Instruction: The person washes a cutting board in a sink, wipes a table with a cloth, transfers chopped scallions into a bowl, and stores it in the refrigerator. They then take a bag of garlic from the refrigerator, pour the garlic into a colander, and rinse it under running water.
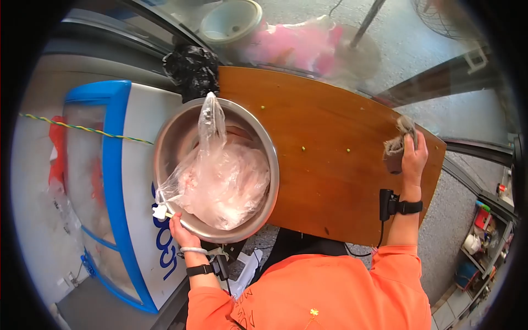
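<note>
My left hand (pixel 186 235) is at the near left rim of a large metal basin (pixel 274 165), its fingers closed on the edge. Just beyond the fingertips is a small white object (pixel 160 212) with a yellowish stem; what it is I cannot make out. Inside the basin lies a clear plastic bag (pixel 225 179) of pale pinkish contents, its twisted top pointing to the far side. At the right end of the wooden table, my right hand (pixel 415 157) grips a crumpled grey-brown rag (pixel 394 154) against or just above the surface.
Several small green bits (pixel 303 148) dot the brown wooden table (pixel 324 187). A black plastic bag (pixel 192 69) sits behind the basin. On the left stands a blue-and-white freezer (pixel 148 165). Beyond the glass are a tub (pixel 231 22) and pink bags (pixel 297 44); at right is a shelf (pixel 484 242).
</note>
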A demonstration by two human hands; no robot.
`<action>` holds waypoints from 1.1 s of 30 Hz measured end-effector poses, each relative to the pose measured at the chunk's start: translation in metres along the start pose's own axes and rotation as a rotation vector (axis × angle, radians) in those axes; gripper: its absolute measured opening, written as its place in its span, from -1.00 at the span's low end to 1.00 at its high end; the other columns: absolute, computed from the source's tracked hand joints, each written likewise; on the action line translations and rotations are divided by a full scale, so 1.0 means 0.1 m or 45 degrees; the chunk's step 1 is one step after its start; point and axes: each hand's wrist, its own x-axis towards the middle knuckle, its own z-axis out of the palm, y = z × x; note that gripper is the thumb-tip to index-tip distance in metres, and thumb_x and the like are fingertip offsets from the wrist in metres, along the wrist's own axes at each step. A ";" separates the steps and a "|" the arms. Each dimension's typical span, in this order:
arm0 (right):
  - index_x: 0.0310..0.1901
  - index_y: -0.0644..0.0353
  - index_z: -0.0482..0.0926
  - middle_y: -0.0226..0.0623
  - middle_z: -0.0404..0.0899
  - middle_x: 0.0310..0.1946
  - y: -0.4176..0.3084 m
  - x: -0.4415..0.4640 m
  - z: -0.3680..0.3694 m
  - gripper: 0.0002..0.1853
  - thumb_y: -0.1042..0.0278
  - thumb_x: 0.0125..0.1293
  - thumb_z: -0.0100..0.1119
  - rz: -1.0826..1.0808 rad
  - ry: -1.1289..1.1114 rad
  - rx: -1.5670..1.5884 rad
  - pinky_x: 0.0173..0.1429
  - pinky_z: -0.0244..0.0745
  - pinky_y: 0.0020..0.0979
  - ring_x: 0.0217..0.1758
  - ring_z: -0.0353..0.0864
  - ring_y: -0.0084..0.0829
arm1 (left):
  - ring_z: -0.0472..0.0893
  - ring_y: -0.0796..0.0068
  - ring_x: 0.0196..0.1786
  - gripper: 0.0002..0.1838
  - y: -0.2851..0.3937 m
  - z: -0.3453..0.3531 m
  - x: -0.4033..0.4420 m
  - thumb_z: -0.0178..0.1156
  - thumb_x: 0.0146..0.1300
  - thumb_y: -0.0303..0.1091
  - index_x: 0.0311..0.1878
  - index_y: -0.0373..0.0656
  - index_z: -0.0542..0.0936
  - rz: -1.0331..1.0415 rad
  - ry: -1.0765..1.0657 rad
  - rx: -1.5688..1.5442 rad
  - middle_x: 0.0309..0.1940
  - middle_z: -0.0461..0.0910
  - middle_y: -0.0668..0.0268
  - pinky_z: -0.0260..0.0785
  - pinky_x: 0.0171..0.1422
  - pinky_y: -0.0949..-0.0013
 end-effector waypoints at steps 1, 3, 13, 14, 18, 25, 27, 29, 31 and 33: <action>-0.07 0.31 0.47 -0.10 0.54 -0.20 -0.47 0.07 0.12 -0.69 0.35 0.18 0.02 0.087 -0.110 0.203 -0.04 0.38 -0.35 -0.16 0.51 -0.22 | 0.45 0.32 -0.05 -0.80 0.00 -0.02 0.03 -0.02 0.26 -0.28 -0.23 -0.22 0.47 0.001 0.017 0.007 -0.15 0.47 0.20 0.31 0.08 0.27; -0.06 0.29 0.47 -0.10 0.55 -0.21 -0.97 0.18 0.50 -0.67 0.36 0.14 0.03 0.045 -0.339 0.459 -0.04 0.38 -0.36 -0.16 0.52 -0.24 | 0.45 0.32 -0.05 -0.79 0.02 -0.06 0.05 -0.03 0.27 -0.27 -0.23 -0.22 0.47 0.015 0.037 0.027 -0.14 0.47 0.19 0.31 0.08 0.27; -0.27 -0.11 0.59 -0.41 0.45 -0.08 -1.12 -0.18 2.97 -0.72 0.44 -0.05 0.05 -0.808 -1.016 -0.197 0.20 0.13 0.03 0.14 0.30 -0.29 | 0.43 0.31 -0.03 -0.77 -0.01 -0.20 0.19 -0.09 0.29 -0.29 -0.22 -0.27 0.45 0.046 0.008 0.044 -0.16 0.45 0.16 0.28 0.11 0.25; -0.38 -0.06 0.58 -0.40 0.46 -0.18 -1.09 -0.32 2.86 -0.80 0.43 -0.08 0.06 -0.952 -1.052 -0.187 0.19 0.15 0.02 0.09 0.33 -0.26 | 0.43 0.32 -0.03 -0.76 0.01 -0.20 0.18 -0.08 0.29 -0.28 -0.21 -0.27 0.45 0.048 -0.018 0.066 -0.16 0.45 0.16 0.27 0.12 0.25; -0.64 -0.04 0.50 -0.48 0.50 -0.32 -0.57 -0.76 2.09 -0.88 0.49 -0.24 0.12 -1.111 -1.126 -0.026 0.04 0.19 -0.16 0.06 0.36 -0.30 | 0.43 0.32 -0.04 -0.77 0.07 -0.10 0.13 -0.08 0.29 -0.28 -0.22 -0.25 0.45 0.019 0.061 0.078 -0.16 0.44 0.18 0.26 0.12 0.25; -0.68 0.03 0.45 -0.49 0.51 -0.38 0.39 -1.06 0.23 -0.88 0.54 -0.30 0.10 -0.712 -0.772 -0.396 0.00 0.25 -0.26 -0.07 0.43 -0.32 | 0.41 0.30 0.00 -0.81 0.01 -0.03 -0.02 -0.08 0.27 -0.29 -0.25 -0.20 0.44 -0.084 -0.076 -0.006 -0.12 0.43 0.20 0.25 0.14 0.24; -0.64 0.06 0.48 -0.43 0.51 -0.37 0.62 -1.09 -0.10 -0.83 0.61 -0.31 0.03 -0.441 -0.609 -0.420 -0.02 0.29 -0.33 -0.10 0.43 -0.29 | 0.40 0.31 0.00 -0.84 -0.03 0.03 -0.08 -0.08 0.26 -0.30 -0.28 -0.17 0.44 -0.077 -0.169 -0.059 -0.14 0.42 0.23 0.24 0.13 0.24; -0.53 0.12 0.53 -0.35 0.52 -0.36 0.41 -1.07 -0.36 -0.70 0.70 -0.31 -0.14 -0.209 -0.494 -0.387 -0.03 0.33 -0.34 -0.11 0.41 -0.23 | 0.39 0.32 -0.01 -0.84 -0.07 0.06 -0.12 -0.08 0.26 -0.31 -0.28 -0.17 0.44 -0.074 -0.254 -0.099 -0.15 0.42 0.24 0.24 0.12 0.24; -0.48 0.15 0.52 -0.30 0.51 -0.35 -0.09 -1.12 -0.45 -0.68 0.70 -0.31 -0.14 -0.160 -0.411 -0.049 0.00 0.33 -0.33 -0.11 0.40 -0.22 | 0.38 0.35 -0.03 -0.86 -0.07 0.10 -0.20 -0.06 0.25 -0.32 -0.29 -0.16 0.44 -0.102 -0.378 -0.118 -0.20 0.42 0.27 0.24 0.09 0.27; -0.50 0.12 0.55 -0.28 0.54 -0.44 -0.56 -1.35 -0.35 -0.75 0.63 -0.25 -0.06 -0.443 -0.297 -0.157 -0.10 0.37 -0.24 -0.25 0.45 -0.17 | 0.38 0.42 -0.08 -0.90 -0.01 0.10 -0.30 -0.01 0.20 -0.29 -0.28 -0.06 0.44 -0.170 -0.456 -0.077 -0.21 0.42 0.35 0.24 0.02 0.23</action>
